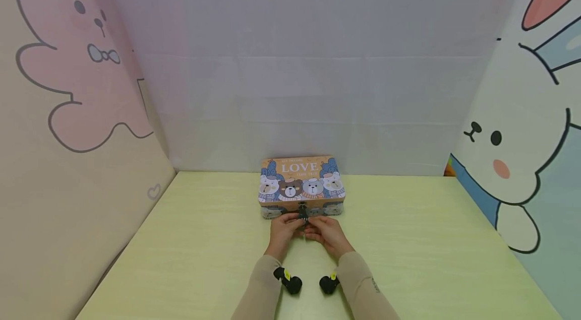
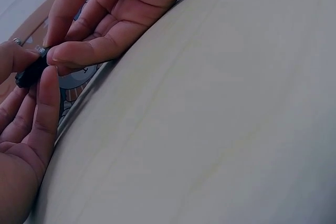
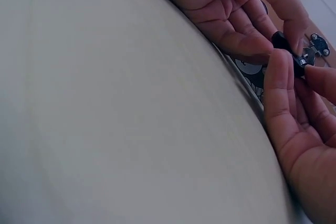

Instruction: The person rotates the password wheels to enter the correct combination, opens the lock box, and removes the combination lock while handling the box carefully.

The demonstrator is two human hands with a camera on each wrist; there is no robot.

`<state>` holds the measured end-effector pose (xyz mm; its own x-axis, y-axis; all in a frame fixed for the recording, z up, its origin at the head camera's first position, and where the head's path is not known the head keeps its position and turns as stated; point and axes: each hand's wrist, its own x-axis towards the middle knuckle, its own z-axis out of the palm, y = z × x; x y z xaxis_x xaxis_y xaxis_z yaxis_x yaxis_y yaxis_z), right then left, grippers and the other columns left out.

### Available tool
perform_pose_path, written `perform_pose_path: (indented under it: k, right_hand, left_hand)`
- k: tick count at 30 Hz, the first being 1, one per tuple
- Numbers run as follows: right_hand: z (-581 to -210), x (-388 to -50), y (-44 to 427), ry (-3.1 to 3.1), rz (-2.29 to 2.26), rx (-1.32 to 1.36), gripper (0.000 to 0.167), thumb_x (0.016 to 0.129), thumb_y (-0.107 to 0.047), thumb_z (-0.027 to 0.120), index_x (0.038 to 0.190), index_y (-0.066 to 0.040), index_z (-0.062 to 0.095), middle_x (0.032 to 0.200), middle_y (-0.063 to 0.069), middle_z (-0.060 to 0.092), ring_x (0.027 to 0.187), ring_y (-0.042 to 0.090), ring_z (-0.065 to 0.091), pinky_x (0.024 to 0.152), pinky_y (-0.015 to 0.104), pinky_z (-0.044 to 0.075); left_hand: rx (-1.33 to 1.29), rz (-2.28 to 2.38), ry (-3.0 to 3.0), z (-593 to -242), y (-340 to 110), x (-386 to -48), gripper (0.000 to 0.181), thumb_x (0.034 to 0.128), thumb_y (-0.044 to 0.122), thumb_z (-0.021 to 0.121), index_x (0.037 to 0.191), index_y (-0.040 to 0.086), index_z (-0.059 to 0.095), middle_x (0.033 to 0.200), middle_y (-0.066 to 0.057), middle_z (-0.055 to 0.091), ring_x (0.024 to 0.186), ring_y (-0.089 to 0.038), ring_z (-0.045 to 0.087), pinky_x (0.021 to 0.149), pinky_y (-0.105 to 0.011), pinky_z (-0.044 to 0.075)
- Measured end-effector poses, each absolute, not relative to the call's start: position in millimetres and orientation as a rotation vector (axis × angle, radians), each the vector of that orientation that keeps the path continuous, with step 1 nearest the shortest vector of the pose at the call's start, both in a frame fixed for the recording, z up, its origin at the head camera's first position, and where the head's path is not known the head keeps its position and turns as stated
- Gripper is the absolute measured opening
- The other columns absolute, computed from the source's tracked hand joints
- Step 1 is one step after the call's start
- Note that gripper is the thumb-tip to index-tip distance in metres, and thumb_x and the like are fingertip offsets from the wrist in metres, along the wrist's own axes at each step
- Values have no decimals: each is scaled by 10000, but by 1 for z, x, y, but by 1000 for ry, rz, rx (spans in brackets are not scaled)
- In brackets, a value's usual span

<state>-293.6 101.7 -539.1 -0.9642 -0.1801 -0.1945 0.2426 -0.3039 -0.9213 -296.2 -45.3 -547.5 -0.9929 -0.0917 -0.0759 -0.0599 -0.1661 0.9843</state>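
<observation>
A rectangular box with LOVE and cartoon bears on its lid lies closed at the back of the table. At its front hangs a small black padlock, with what look like number dials, by a metal latch. My left hand pinches the padlock from the left between thumb and fingers. From the right, my right hand pinches its other side, fingertips close to the left ones. In the left wrist view, fingers cover part of the padlock. Whether its shackle is locked cannot be seen.
The pale yellow table reaches to a white back wall just behind the box. Printed side panels with a pink animal and a white rabbit flank it. Black wrist cameras sit at both cuffs.
</observation>
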Motion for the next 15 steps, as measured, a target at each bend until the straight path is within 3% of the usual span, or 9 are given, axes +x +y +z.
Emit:
perform_pose_path:
  k: [15]
  right_hand:
    - [-540, -294, 102, 1648, -2362, 45, 187, 1001, 0, 535, 1093, 134, 628, 786, 78, 666, 687, 127, 666, 683, 256, 603]
  left_hand:
    - [211, -2378, -1993, -544, -43, -295, 245, 846, -30, 722, 1060, -134, 664, 857, -157, 727, 549, -121, 653, 528, -256, 585]
